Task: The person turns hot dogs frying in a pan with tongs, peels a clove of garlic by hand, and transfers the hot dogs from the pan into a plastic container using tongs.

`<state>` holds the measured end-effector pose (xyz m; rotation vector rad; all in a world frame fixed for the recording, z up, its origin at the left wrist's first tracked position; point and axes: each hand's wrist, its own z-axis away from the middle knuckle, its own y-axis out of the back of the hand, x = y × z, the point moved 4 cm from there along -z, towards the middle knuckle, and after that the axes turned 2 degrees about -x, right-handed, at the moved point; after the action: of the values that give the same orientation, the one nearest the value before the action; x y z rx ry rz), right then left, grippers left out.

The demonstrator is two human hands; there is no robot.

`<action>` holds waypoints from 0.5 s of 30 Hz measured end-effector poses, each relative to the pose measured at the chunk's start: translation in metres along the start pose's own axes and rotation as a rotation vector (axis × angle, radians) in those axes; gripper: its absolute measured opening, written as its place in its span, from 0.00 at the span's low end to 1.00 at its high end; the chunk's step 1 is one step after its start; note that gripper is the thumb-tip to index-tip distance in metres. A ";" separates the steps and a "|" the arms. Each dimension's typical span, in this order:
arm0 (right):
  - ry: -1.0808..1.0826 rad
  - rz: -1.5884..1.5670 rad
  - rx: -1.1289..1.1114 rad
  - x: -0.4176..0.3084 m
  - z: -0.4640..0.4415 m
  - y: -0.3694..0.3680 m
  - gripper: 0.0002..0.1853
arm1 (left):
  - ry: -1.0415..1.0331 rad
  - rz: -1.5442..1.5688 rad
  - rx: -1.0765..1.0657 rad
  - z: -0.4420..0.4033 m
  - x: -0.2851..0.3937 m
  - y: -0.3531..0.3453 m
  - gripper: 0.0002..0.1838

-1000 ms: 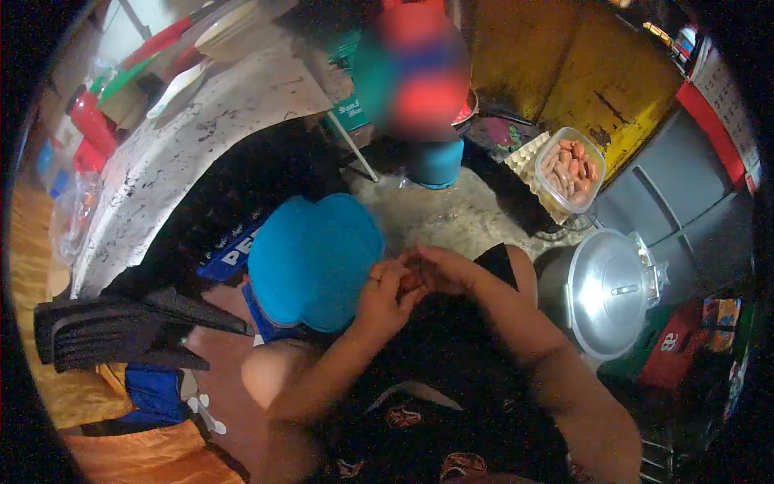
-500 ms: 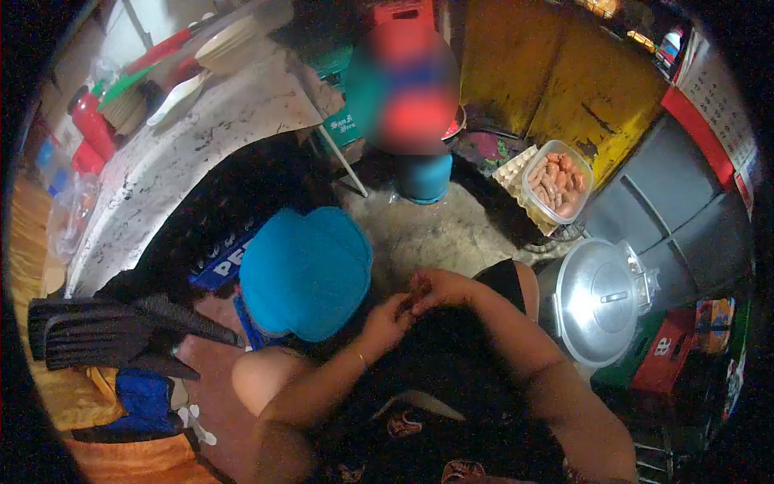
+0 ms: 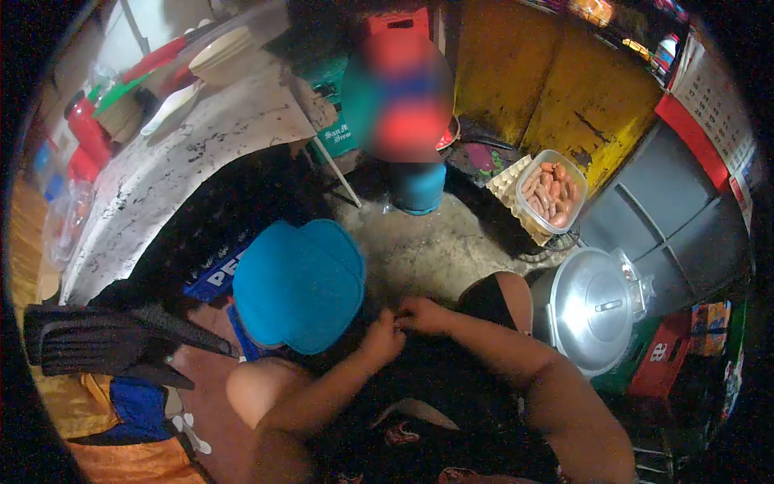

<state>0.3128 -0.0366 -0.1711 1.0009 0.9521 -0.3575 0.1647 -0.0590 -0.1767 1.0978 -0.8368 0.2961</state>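
My left hand (image 3: 384,339) and my right hand (image 3: 425,316) meet fingertip to fingertip over my lap, in dim light. The fingers of both are curled and pressed together. Whether something small lies between them is hidden. Just left of my left hand is a blue scallop-edged seat or cover (image 3: 298,286), apart from the fingers. My right forearm passes over my thigh, with a large lidded metal pot (image 3: 592,315) beyond it on the right.
A clear tub of sausages (image 3: 552,194) sits on egg trays (image 3: 508,181). To the left is a worn table (image 3: 153,181) bearing bowls (image 3: 222,58). A black plastic chair (image 3: 89,339), a blue crate (image 3: 214,278) and a red crate (image 3: 657,355) stand around me.
My hands have come lower and slightly left in the view, with the fingers still meeting. The whole scene has shifted a little as the head moved.
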 end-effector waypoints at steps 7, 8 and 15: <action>0.034 -0.108 0.162 -0.006 0.003 -0.009 0.19 | 0.131 -0.071 0.127 0.003 0.004 -0.005 0.17; 0.048 -0.070 0.179 0.003 -0.005 -0.014 0.19 | 0.108 -0.067 0.113 0.002 0.003 -0.006 0.17; 0.026 -0.042 0.177 0.017 -0.017 -0.022 0.17 | -0.080 0.039 0.201 -0.001 -0.008 0.007 0.15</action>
<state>0.2992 -0.0309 -0.2002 1.1500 0.9781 -0.4712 0.1561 -0.0535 -0.1779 1.2882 -0.9146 0.3775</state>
